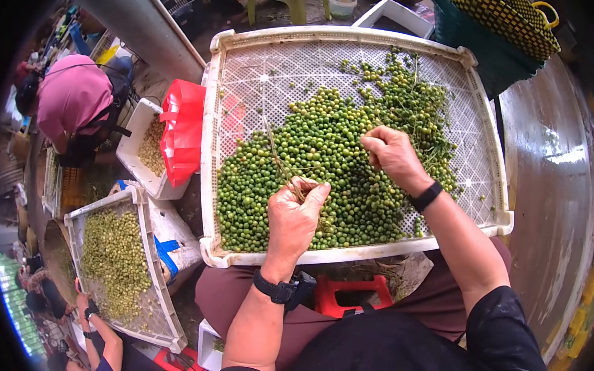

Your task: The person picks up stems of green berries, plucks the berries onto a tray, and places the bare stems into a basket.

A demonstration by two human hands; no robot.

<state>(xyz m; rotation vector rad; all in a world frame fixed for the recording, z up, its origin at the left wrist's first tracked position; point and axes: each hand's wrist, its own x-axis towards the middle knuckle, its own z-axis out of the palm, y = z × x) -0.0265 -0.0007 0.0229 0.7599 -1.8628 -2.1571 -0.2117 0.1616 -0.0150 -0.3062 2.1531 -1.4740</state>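
A white mesh tray (pixel 333 255) rests in front of me, over my knees, with a heap of small round green fruits (pixel 325 132) in it. My left hand (pixel 291 219) is closed around thin bare stems (pixel 271 142) that stick out past the fingers, just above the near side of the heap. Over the heap's right half is my right hand (pixel 398 161), its fingers curled together; whatever they may hold is hidden. Fruits still on their stalks (pixel 423 101) lie along the tray's right and far right part.
A red bag (pixel 183 126) leans against the tray's left side. Beyond it are a white box of pale fruits (pixel 154 146) and another mesh tray (pixel 163 235), with a co-worker's hands near its lower edge. A person in a pink covering (pixel 76 94) bends at far left. A metal post (pixel 136 19) rises behind.
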